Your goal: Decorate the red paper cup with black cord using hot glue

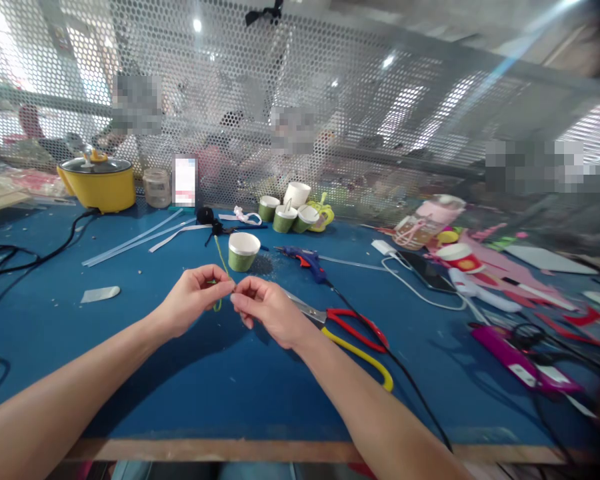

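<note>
Both hands meet over the middle of the blue table, fingertips touching. My left hand (200, 297) is closed in a pinch on a thin green cord (221, 253), which runs up and away from the fingers and loops below them. Closed in a pinch as well, my right hand (265, 307) appears to grip the cord's end, though the exact spot is hidden by the fingers. Just beyond them stands a small green paper cup (243, 252) with a white rim. Scissors (325, 317) with one red and one yellow handle lie open, partly under my right forearm.
A blue glue gun (305, 260) trails a black cable to the right. Several green cups (285, 218) stand by the mesh partition (330, 87). A yellow pot (100, 183), jar (157, 188) and lit phone (185, 181) are back left; a purple power strip (523, 360) and scraps crowd the right.
</note>
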Demonstrator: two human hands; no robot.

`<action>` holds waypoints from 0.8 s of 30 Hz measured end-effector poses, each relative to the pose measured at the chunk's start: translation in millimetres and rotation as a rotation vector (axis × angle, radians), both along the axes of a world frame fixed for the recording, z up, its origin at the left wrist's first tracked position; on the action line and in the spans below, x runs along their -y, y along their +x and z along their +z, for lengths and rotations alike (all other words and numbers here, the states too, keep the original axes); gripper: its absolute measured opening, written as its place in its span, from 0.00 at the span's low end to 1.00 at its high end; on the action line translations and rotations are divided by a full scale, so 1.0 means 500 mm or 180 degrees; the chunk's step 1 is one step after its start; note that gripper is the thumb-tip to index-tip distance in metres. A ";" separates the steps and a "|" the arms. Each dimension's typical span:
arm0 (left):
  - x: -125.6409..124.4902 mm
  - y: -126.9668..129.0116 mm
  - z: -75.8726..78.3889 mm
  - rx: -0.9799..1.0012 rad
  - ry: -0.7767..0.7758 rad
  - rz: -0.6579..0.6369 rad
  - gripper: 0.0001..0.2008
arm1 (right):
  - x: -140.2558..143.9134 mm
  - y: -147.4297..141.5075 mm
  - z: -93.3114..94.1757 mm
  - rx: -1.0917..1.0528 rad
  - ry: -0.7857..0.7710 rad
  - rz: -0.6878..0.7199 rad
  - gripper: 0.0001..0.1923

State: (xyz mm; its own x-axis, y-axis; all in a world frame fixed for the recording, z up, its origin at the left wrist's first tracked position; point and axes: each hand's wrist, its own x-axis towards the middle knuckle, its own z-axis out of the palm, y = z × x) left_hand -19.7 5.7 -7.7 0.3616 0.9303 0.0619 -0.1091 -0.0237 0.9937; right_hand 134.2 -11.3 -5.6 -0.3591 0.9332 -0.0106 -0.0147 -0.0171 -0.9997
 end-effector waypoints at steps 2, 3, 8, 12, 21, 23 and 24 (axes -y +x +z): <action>0.000 -0.001 0.000 -0.0019 0.0029 0.0011 0.09 | 0.002 0.000 0.002 0.0281 0.0246 -0.0115 0.10; 0.000 -0.002 0.000 -0.0026 0.0047 0.0009 0.09 | 0.003 0.000 0.003 0.0352 0.0310 -0.0133 0.09; -0.001 -0.005 0.004 0.0150 -0.0005 -0.0240 0.09 | 0.001 0.005 0.005 -0.0019 -0.0113 0.0264 0.10; -0.003 -0.003 0.003 0.0143 -0.0094 -0.0216 0.10 | 0.000 0.004 0.004 0.0015 -0.0040 0.0154 0.10; -0.004 0.003 -0.004 -0.0177 -0.0191 0.0176 0.11 | 0.009 -0.005 0.006 0.0872 0.0541 -0.0389 0.07; -0.002 0.001 0.001 -0.0048 -0.0189 0.0042 0.11 | 0.007 -0.001 0.007 0.0462 0.0177 -0.0104 0.09; -0.001 0.000 0.004 0.0038 -0.0203 -0.0045 0.11 | 0.005 0.001 0.007 0.0228 -0.0027 0.0052 0.10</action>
